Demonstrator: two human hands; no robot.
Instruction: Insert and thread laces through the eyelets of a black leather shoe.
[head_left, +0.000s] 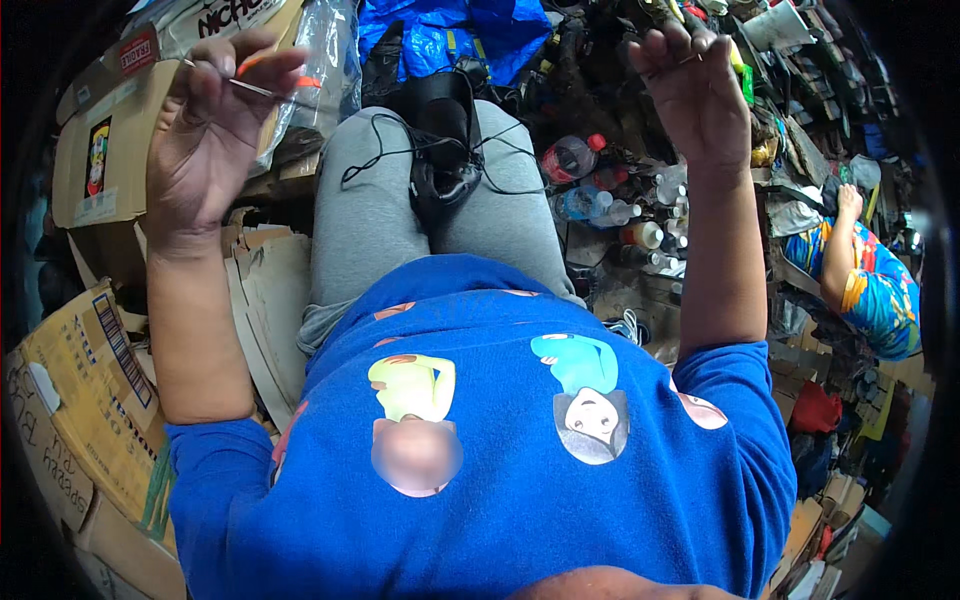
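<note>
Blue shirt nearest. Left hand at 10 o'clock, grip pinching needle-like tool; right hand at 1 o'clock pinching thread, barely visible. Best kept taut above black shoe on lap.

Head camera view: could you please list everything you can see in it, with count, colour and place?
shoe: one, black, on the lap
thread: one, black, trailing over the knees
needle tool: one, metal with an orange handle, in the left hand
bottles: several, clear, right of the knees
cardboard boxes: several, brown, left
tarp: one, blue, top
another person: one, right edge
left hand: raised, pinching the tool
right hand: raised, fingers closed
</note>
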